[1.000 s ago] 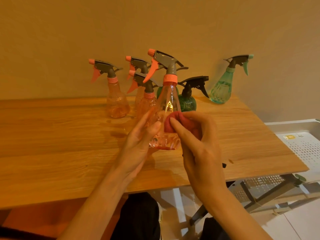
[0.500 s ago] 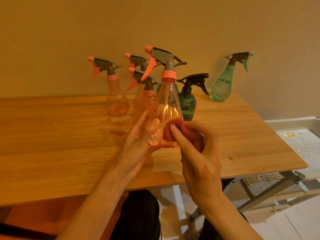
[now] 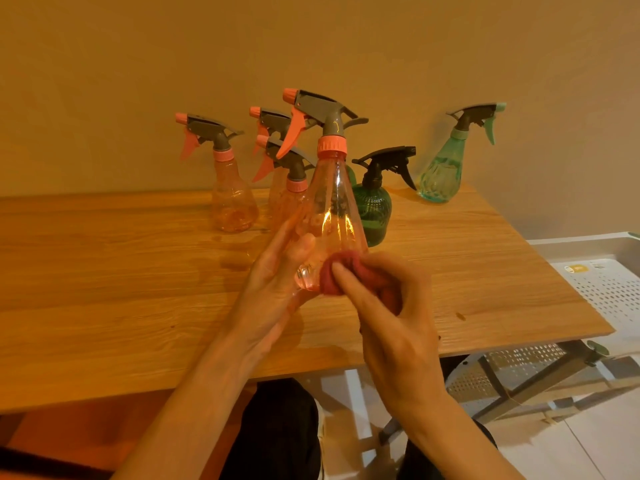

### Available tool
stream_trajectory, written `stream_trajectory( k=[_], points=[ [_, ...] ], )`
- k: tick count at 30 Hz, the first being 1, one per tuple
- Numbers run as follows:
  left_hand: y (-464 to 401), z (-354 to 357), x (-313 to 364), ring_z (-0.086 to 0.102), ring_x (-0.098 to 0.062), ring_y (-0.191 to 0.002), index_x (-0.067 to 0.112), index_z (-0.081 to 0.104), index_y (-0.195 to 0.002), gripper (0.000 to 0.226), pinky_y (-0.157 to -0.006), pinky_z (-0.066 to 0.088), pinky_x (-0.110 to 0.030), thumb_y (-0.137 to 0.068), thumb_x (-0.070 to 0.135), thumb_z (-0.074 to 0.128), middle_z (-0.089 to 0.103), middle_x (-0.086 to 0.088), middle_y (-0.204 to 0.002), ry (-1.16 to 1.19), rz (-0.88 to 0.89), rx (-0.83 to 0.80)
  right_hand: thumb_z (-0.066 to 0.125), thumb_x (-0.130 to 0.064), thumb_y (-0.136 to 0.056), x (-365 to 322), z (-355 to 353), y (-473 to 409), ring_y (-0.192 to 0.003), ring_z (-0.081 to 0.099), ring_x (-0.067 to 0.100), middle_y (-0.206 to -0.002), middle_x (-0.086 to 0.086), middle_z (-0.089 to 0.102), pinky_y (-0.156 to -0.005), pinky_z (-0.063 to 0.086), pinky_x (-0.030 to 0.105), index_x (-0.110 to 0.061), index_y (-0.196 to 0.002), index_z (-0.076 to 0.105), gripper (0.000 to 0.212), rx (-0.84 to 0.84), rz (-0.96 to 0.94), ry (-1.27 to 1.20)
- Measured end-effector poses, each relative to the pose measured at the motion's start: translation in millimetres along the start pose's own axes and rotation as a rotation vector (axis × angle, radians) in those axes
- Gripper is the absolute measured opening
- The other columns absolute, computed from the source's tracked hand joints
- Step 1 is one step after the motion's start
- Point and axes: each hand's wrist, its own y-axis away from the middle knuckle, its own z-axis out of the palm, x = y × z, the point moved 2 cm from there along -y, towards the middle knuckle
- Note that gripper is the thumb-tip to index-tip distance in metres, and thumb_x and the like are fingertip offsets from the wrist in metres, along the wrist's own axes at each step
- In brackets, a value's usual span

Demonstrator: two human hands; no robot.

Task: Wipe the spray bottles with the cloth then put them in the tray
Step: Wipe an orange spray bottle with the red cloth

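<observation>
**Head view: wiping the lower body of the raised orange bottle**

The head view shows the left hand (image 3: 277, 271) cradling the orange spray bottle (image 3: 330, 216) above the wooden table (image 3: 104, 271), fingers curled round its base. The right hand (image 3: 388, 306) pinches the bunched red cloth (image 3: 341, 277) against the lower wall. To do it well, I judge: turn the bottle steadily, work upward to the collar, and keep the left grip low. The white tray (image 3: 609, 292) waits to the right, beside the table.

Plain tan wall (image 3: 311, 46), wooden table (image 3: 104, 289) (folding metal legs), pale floor (image 3: 606, 445), warm light
</observation>
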Motion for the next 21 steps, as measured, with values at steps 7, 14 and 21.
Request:
stream_trajectory(
  k=[7,14,21],
  points=[
    [-1,4,2,0.067,-0.018,-0.120,0.045,0.059,-0.127,0.048,-0.088,0.061,-0.034,-0.080,0.043,0.071,0.070,0.004,-0.131,-0.007,0.023,0.000,0.060,-0.026,-0.100,11,-2,8,-0.122,0.059,0.004,-0.130,-0.023,0.053,-0.100,0.050,0.021,-0.008,-0.123,0.062,0.029,0.042,-0.067,0.134],
    [0,5,2,0.069,-0.017,-0.116,0.044,0.055,-0.129,0.036,-0.085,0.061,-0.033,-0.093,0.038,0.061,0.073,0.006,-0.125,-0.007,0.019,0.005,0.064,-0.016,-0.094,-3,-9,10,-0.119,0.050,-0.004,-0.127,0.002,0.053,-0.091,0.047,0.011,-0.017,-0.125,0.065,0.031,0.149,-0.298,0.524],
    [1,10,2,0.066,-0.015,-0.122,0.044,0.053,-0.134,0.051,-0.090,0.058,-0.028,-0.085,0.047,0.065,0.069,0.008,-0.132,-0.060,0.054,0.006,0.067,-0.005,-0.091,-2,-12,-2,-0.116,0.057,0.005,-0.121,0.013,0.061,-0.090,0.048,0.012,-0.006,-0.124,0.063,0.033,0.265,-0.313,0.555]
  ],
)
